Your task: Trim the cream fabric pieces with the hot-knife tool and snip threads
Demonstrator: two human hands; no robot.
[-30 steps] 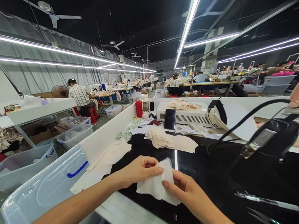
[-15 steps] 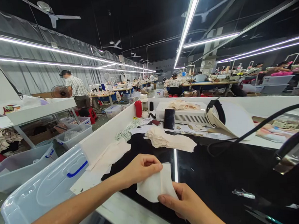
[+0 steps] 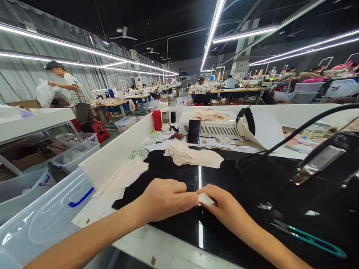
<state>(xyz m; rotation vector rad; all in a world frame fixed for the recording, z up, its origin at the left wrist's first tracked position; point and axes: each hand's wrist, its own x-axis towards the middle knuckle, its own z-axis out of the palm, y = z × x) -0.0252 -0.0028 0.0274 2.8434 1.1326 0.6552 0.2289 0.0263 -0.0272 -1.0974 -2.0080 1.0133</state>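
Over the black work surface my two hands meet at a small piece of cream fabric. My left hand is closed, its thumb and fingers pinching the fabric's left end. The fabric's other side is between the thumb and fingers of my right hand. Only a small folded-looking bit of it shows; the rest is hidden by my hands. Beyond them lies a stack of cream fabric pieces. More pale fabric pieces lie to the left.
Teal thread snips lie at right, below a dark machine part with a metal plate. A phone leans on a white vented box, beside a sun visor. A clear plastic bin stands left. A co-worker holds a plastic bag.
The fabric, spread out flat before, is now bunched or folded small between my hands, which have drawn together. My view has shifted right, and the co-worker has lifted a plastic bag.
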